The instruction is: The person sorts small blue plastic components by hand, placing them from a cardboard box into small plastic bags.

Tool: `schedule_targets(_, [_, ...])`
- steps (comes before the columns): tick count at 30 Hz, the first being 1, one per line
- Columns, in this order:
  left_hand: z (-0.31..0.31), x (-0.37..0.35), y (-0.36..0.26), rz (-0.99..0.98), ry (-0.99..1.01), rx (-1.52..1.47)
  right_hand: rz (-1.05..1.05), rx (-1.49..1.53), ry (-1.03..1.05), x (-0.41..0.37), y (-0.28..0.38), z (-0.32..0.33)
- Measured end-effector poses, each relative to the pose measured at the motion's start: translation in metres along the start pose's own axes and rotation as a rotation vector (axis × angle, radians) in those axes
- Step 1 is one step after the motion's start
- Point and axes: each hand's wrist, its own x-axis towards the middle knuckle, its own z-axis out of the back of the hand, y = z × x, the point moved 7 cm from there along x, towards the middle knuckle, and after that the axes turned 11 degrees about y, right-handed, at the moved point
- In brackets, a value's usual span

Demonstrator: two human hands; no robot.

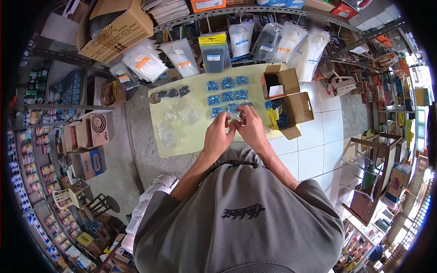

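Note:
My left hand (pixel 220 135) and my right hand (pixel 250 129) meet above the front edge of the pale yellow table (pixel 191 144). Both have fingers curled in a pinch, close together at the tips. Whatever lies between them is too small and covered to make out. Just beyond, small clear packets of blue pieces (pixel 228 83) lie in rows, the nearest partly hidden behind my fingers. To the right of my right hand stands an open cardboard box of dark blue pieces (pixel 282 116), with a yellow label at its side.
Behind that box sits another open carton (pixel 273 73) with black contents. Clear plastic bags (pixel 186 112) and dark packets (pixel 172 92) lie on the table's left. Bags of cable ties (pixel 213 53) hang from the rack at the back. Stocked shelves (pixel 36 159) stand left.

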Motion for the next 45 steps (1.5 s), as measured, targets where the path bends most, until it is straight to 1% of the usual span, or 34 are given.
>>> schedule_targets(2, [0.001,-0.003,-0.002,-0.080,-0.106,0.037,-0.002,-0.005,0.017,-0.002,0.002,0.002])
schedule_targets(4, [0.004,-0.003,-0.002,-0.083,-0.117,0.053,-0.027,-0.078,0.119,-0.003,0.009,0.002])
schedule_targets(6, [0.010,-0.004,-0.004,-0.074,-0.126,0.158,-0.061,-0.085,0.130,-0.004,0.006,0.005])
schedule_targets(7, [0.006,-0.003,0.005,-0.003,-0.042,0.140,-0.076,-0.084,0.141,-0.005,0.005,0.005])
schedule_targets(8, [0.006,-0.003,0.005,-0.005,-0.040,0.138,-0.090,-0.081,0.153,-0.005,0.003,0.004])
schedule_targets(10, [0.006,-0.002,-0.004,-0.117,0.003,0.109,-0.077,-0.083,0.153,-0.004,-0.005,0.003])
schedule_targets(11, [0.009,-0.002,-0.004,-0.119,0.004,0.110,-0.062,-0.083,0.154,-0.004,-0.008,0.003])
schedule_targets(12, [0.013,-0.003,-0.016,-0.205,0.051,0.082,-0.062,-0.082,0.153,-0.003,-0.006,0.006])
schedule_targets(13, [0.014,-0.004,-0.024,-0.291,0.097,0.054,-0.160,0.116,0.221,-0.003,-0.011,0.005])
schedule_targets(14, [0.015,-0.004,-0.023,-0.290,0.096,0.056,-0.257,0.316,0.288,-0.004,-0.017,0.002])
schedule_targets(15, [0.014,-0.005,-0.023,-0.318,0.115,0.034,-0.255,0.318,0.288,-0.003,-0.021,0.002])
schedule_targets(17, [0.012,-0.004,-0.023,-0.347,0.135,0.014,-0.184,0.478,0.326,-0.001,-0.027,-0.002])
schedule_targets(19, [0.009,-0.003,-0.026,-0.401,0.144,0.032,-0.193,0.531,0.337,-0.001,-0.022,-0.001])
schedule_targets(21, [0.004,-0.001,-0.026,-0.407,0.147,0.046,-0.200,0.583,0.345,-0.002,-0.022,-0.003])
schedule_targets(23, [-0.001,0.001,-0.024,-0.416,0.151,0.061,-0.141,0.519,0.339,-0.004,-0.023,-0.004])
schedule_targets(27, [-0.006,0.004,-0.023,-0.444,0.135,0.141,-0.147,0.494,0.351,-0.005,-0.020,-0.003])
schedule_targets(29, [-0.007,0.003,-0.026,-0.466,0.127,0.177,-0.184,0.582,0.329,-0.007,-0.021,-0.002])
schedule_targets(33, [-0.009,0.002,-0.025,-0.435,0.142,0.197,-0.218,0.577,0.334,-0.011,-0.026,0.000])
schedule_targets(36, [-0.008,0.003,-0.023,-0.418,0.132,0.173,-0.182,0.492,0.365,-0.012,-0.025,0.006])
schedule_targets(38, [-0.008,0.003,-0.020,-0.408,0.122,0.143,-0.227,0.597,0.404,-0.015,-0.020,0.015])
schedule_targets(40, [-0.008,0.005,-0.009,-0.291,0.121,0.074,-0.283,0.536,0.380,-0.016,-0.046,0.033])
schedule_targets(41, [-0.007,0.004,-0.009,-0.305,0.100,0.090,-0.292,0.407,0.321,-0.015,-0.069,0.046])
schedule_targets(42, [-0.007,0.003,-0.011,-0.305,0.105,0.089,-0.262,0.215,0.219,-0.014,-0.086,0.065])
schedule_targets(44, [-0.008,0.003,-0.010,-0.269,0.095,0.031,-0.297,-0.238,0.054,-0.019,-0.142,0.092])
schedule_targets(45, [-0.010,0.003,-0.011,-0.270,0.097,0.031,-0.340,-0.402,0.106,-0.023,-0.168,0.098])
